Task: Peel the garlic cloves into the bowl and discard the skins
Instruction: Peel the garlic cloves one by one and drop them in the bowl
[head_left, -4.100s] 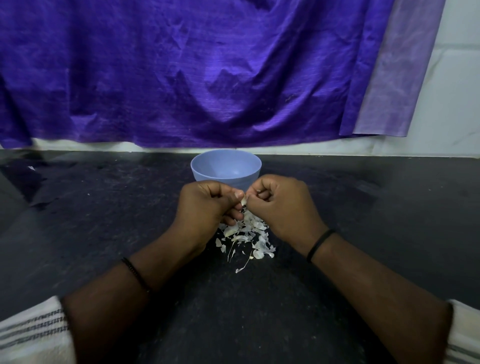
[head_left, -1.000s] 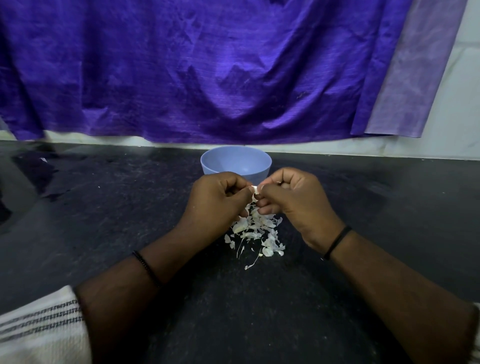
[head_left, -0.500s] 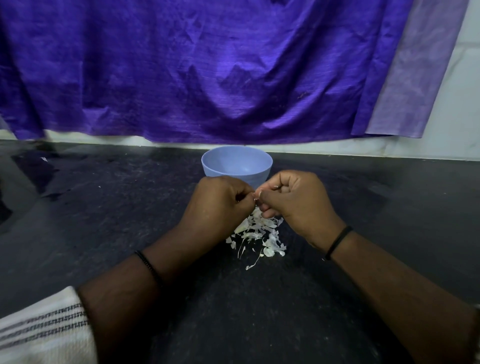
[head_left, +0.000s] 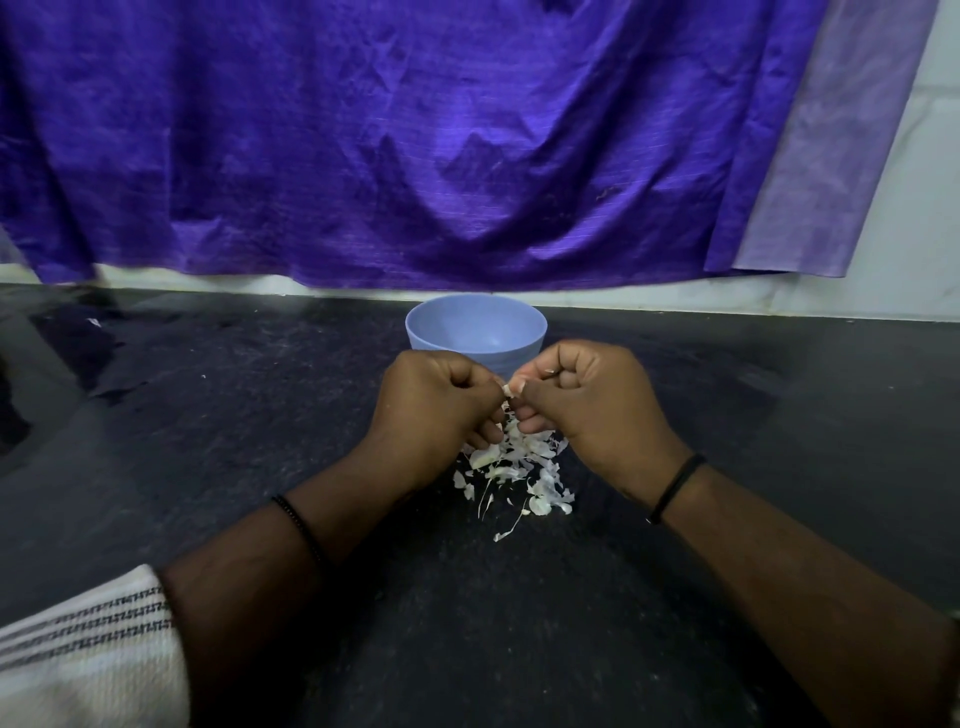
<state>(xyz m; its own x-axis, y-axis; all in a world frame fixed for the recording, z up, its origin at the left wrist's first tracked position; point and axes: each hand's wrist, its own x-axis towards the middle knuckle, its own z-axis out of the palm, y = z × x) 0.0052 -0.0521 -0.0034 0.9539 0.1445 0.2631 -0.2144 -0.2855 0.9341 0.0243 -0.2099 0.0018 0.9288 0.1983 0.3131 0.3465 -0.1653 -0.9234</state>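
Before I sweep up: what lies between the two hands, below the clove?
In the head view, the pile of garlic skins on the dark counter.

A creased purple cloth (head_left: 415, 145) hangs on the white wall (head_left: 924, 197) in front of me, its lighter strip (head_left: 831, 156) at the right, its hem just above my dark, scuffed counter (head_left: 208, 441)

Two hands, the left hand (head_left: 434, 402) and right hand (head_left: 597, 402); one blue bowl (head_left: 475, 332); one pile of garlic skins (head_left: 514, 470), too many to count; two black wristbands (head_left: 675, 488); one purple cloth (head_left: 415, 140).
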